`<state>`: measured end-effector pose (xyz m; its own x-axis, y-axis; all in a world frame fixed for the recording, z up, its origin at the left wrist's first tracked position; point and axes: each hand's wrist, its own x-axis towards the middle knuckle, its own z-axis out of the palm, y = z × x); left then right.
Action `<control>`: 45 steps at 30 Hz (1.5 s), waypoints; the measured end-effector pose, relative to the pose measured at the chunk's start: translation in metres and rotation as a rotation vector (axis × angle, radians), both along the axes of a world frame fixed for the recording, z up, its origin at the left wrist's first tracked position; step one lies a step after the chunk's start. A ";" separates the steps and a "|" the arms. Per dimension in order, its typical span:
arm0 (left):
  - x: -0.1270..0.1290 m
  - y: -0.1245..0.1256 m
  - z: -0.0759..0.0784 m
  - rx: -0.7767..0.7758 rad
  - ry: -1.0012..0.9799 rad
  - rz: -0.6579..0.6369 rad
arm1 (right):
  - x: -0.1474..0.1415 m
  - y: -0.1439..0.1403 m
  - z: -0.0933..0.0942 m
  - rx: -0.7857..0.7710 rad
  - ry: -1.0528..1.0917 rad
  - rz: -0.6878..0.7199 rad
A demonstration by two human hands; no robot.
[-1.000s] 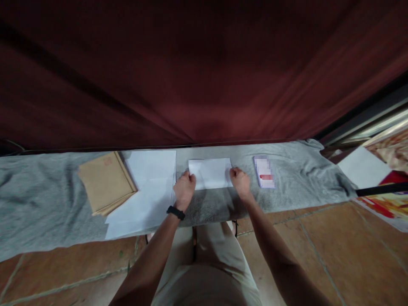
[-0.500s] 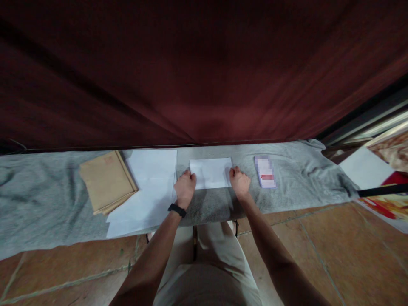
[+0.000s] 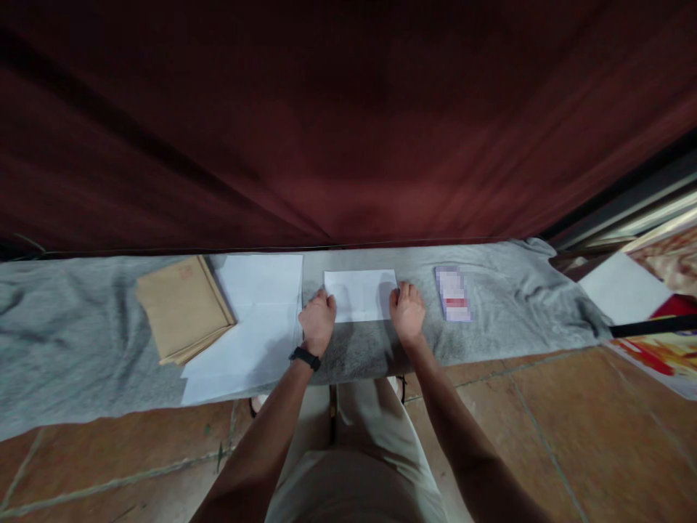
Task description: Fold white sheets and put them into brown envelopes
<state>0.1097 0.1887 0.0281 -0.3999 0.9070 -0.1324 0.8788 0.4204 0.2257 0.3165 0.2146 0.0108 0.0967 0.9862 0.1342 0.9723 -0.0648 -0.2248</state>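
Folded white paper (image 3: 360, 295) flat on grey cloth (image 3: 81, 341), centre, just before dark red curtain (image 3: 348, 123). Left hand (image 3: 317, 321) fingers curled, pressing paper's left edge. Right hand (image 3: 407, 312) fingers down on right edge, loosely closed, gripping nothing. Left of it: larger white sheets (image 3: 247, 327), brown envelopes (image 3: 182, 309) overlapping them. Right: small blurred card (image 3: 453, 293), apart from hand.

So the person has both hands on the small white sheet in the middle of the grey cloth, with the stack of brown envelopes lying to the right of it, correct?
Not quite. The head view shows the left hand and right hand at the two sides of the small white sheet on the grey cloth, but the brown envelopes lie to its left, beyond a larger white sheet.
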 end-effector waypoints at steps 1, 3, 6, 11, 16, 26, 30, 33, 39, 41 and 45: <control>0.000 0.000 0.000 -0.005 0.001 0.001 | -0.003 -0.003 -0.001 0.031 0.011 0.053; -0.001 0.001 -0.002 -0.007 0.010 0.000 | -0.010 -0.010 -0.003 0.078 0.047 0.200; -0.001 0.001 -0.003 0.006 0.021 -0.013 | -0.022 -0.019 -0.010 0.112 0.085 0.412; -0.001 -0.001 0.001 -0.002 -0.001 -0.017 | -0.031 -0.024 -0.023 0.078 0.062 0.444; 0.004 -0.007 0.008 0.076 0.025 -0.021 | -0.031 -0.025 -0.026 0.075 0.064 0.433; 0.045 -0.019 -0.023 0.271 -0.055 -0.542 | -0.028 -0.025 -0.028 0.052 0.049 0.462; 0.038 -0.021 -0.033 0.240 -0.018 -0.515 | -0.027 -0.026 -0.027 0.041 0.045 0.454; 0.032 -0.024 -0.035 0.232 0.008 -0.485 | -0.028 -0.026 -0.027 0.040 0.047 0.429; 0.027 -0.028 -0.038 0.250 0.025 -0.456 | -0.014 -0.024 -0.033 0.044 0.010 0.352; 0.025 -0.030 -0.040 0.254 0.028 -0.449 | -0.004 -0.023 -0.036 0.047 -0.011 0.321; 0.019 -0.034 -0.045 0.281 0.046 -0.440 | 0.016 -0.022 -0.038 0.066 -0.027 0.276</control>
